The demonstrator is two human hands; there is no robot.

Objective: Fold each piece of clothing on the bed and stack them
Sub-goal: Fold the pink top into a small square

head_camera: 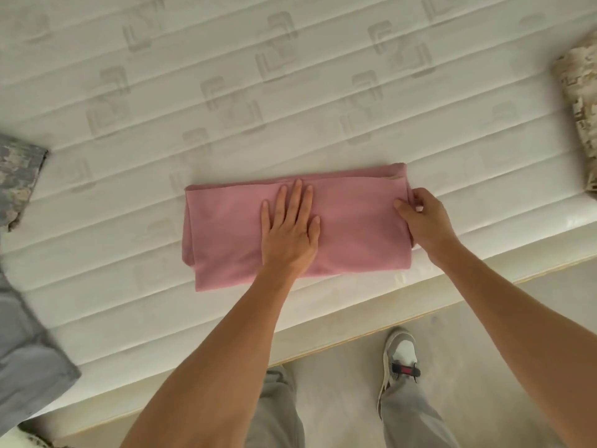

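Cloth, soft and limp, is what this job comes down to: the pink garment [349, 227] looks like a light knit that will sag and slide out of its layers if lifted by one corner. It lies folded into a long rectangle near the front edge of the bed [226, 92], close to the middle of that edge. The left hand [289, 227] rests flat on its centre, fingers straight and spread, pressing the layers down. The right hand [423, 221] pinches the right end, thumb on top and fingers curled under the edge, where I would judge the best hold for the next fold.

The mattress surface is quilted in ridges, pale with a woven block pattern. A grey camouflage piece [19, 182] sits at the left edge, plain grey fabric [29, 360] at the front left corner, and a tan camouflage piece [578, 101] at the right edge.
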